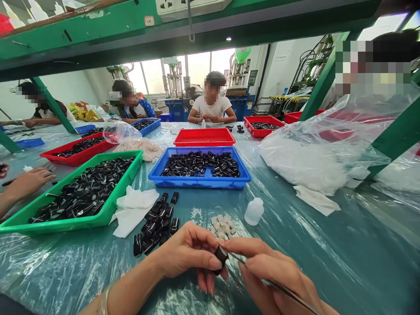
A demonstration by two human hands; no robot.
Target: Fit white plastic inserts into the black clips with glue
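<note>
I hold a small black part, greyish face up, tilted in my left hand; slim metal tool slants through my right hand, tip alongside.

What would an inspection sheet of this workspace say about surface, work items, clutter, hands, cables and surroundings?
Surface: tabletop under wrinkled clear film.
Work items: small black part, slender metal tool, loose black parts, pale pieces, blue tray of black parts.
Clutter: crumpled white tissue or cloth; white plastic bottle.
Hands: left hand pinches the part; right hand holds the tool, tip beside it.
Cables: pale cord-like loop hanging by the power strip.
Surroundings: co-workers, green beam overhead.
</note>
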